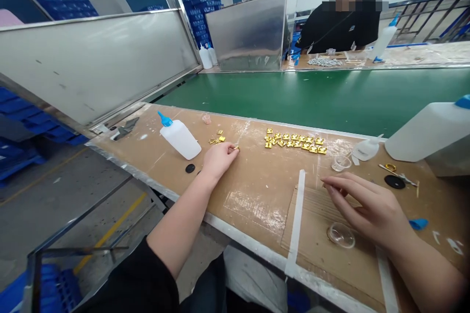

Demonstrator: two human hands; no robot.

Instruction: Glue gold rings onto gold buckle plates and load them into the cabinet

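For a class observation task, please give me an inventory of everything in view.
Bench: one, brown, foreground
Belt: one, green, beyond bench
Gold pieces: about twenty, gold, bench middle
Near bottles: three, white, bench left and right
Far bottles: three, white, beyond belt
Cups: two, clear, bench right
Discs: at least two, black, bench left and right
Ring: one, gold, bench right
Loose cap: one, blue, bench right
Cardboard: one sheet, brown, bench right
Tape: two strips, white, cardboard edges
Crates: many, blue, left and background
Metal panel: one, silver, beyond belt
Co-worker: one, black top, beyond belt
Sleeve: one, black, left arm
Left hand: one, bare, pinching a gold piece
Right hand: one, bare, above cardboard
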